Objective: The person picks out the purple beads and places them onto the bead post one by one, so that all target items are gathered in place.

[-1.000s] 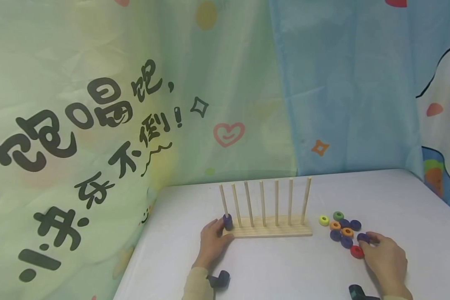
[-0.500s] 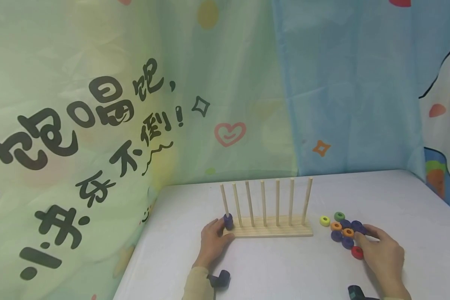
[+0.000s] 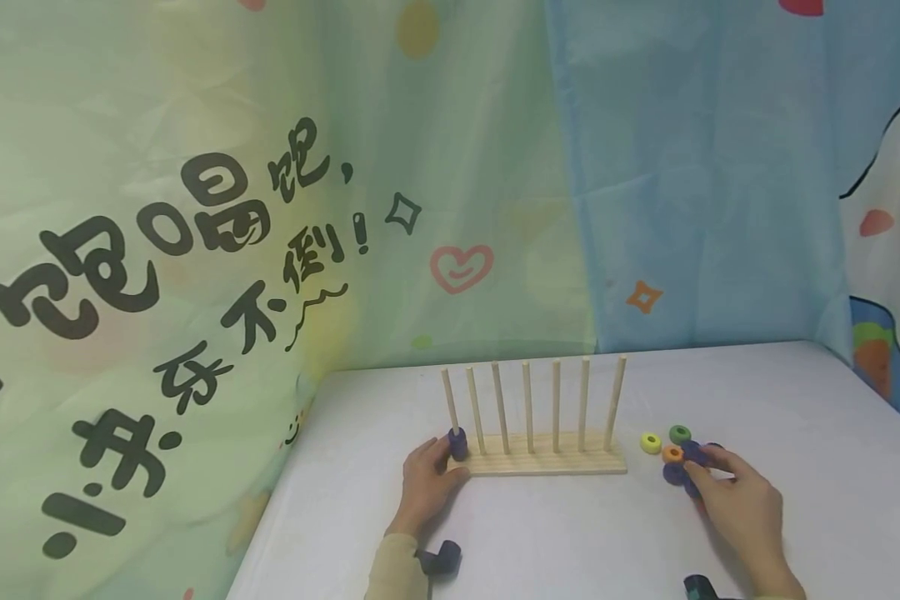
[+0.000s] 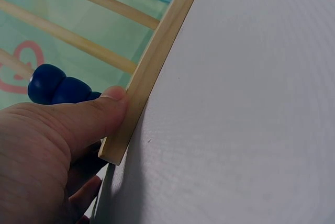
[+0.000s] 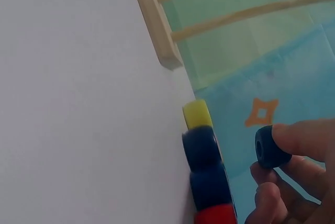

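A wooden rack (image 3: 547,463) with seven upright pegs stands mid-table. Two dark purple rings (image 3: 458,443) sit low on its leftmost peg. My left hand (image 3: 448,461) grips the rack's left end, and the thumb (image 4: 91,115) presses on the base's front edge (image 4: 153,69) beside the blue-looking rings (image 4: 56,85). My right hand (image 3: 703,467) hovers over the loose rings and pinches a dark purple ring (image 5: 268,148) between thumb and fingers, lifted off the table.
Loose rings lie right of the rack: yellow (image 3: 650,442), green (image 3: 679,433), orange (image 3: 672,453) and purple (image 3: 672,474); a red one (image 5: 215,215) shows in the right wrist view. A printed curtain (image 3: 270,208) hangs behind the white table (image 3: 570,533).
My right hand has moved left and away from me over the pile, carrying the purple ring. It now covers the red and one orange ring. The left hand has stayed put.
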`<move>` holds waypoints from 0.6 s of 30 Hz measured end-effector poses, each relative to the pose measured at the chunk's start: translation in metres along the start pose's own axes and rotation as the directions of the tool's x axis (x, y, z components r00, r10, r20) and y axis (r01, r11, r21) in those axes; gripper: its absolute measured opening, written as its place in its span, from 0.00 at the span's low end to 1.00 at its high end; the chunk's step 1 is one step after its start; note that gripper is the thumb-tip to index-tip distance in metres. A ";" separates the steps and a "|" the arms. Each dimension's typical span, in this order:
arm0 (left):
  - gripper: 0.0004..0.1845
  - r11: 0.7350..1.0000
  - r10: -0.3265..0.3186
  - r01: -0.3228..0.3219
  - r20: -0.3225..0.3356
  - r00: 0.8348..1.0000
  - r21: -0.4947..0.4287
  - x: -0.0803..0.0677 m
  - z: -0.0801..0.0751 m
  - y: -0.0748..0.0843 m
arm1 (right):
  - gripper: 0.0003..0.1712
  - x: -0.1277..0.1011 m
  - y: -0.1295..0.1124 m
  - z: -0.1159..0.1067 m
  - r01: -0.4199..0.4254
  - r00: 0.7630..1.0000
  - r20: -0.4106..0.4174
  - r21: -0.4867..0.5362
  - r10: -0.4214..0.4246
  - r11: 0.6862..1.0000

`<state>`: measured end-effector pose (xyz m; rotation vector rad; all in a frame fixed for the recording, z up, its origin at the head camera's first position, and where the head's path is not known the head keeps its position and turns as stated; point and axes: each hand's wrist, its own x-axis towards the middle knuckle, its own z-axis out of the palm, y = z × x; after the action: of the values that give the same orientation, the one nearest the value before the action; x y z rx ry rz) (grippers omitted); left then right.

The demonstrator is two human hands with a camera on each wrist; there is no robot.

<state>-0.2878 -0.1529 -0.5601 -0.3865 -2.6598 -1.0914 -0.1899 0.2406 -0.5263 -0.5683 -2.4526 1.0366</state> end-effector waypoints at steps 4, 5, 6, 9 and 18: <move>0.29 1.000 0.024 -0.024 -0.007 1.000 0.010 0.000 0.000 -0.001 | 0.20 -0.005 -0.007 0.008 0.078 0.996 -0.040 0.012 -0.077 0.997; 0.29 0.999 0.029 -0.029 -0.006 1.000 0.014 0.000 0.000 -0.001 | 0.20 -0.006 -0.008 0.009 0.091 0.995 -0.044 0.016 -0.090 0.996; 0.29 0.999 0.032 -0.032 -0.006 0.999 0.017 0.000 0.000 -0.001 | 0.19 -0.007 -0.010 0.010 0.103 0.994 -0.045 0.021 -0.102 0.994; 0.29 1.000 0.013 -0.013 0.005 1.000 0.019 0.001 0.000 0.000 | 0.19 -0.009 -0.014 0.013 0.147 0.988 -0.051 0.028 -0.145 0.989; 0.28 1.000 -0.012 0.011 0.008 1.000 0.018 0.001 0.000 0.001 | 0.21 -0.017 -0.022 0.029 0.222 0.974 0.035 0.019 -0.223 0.975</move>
<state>-0.2878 -0.1523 -0.5588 -0.3736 -2.6803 -1.0712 -0.1954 0.2016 -0.5320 -0.2636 -2.4694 0.9799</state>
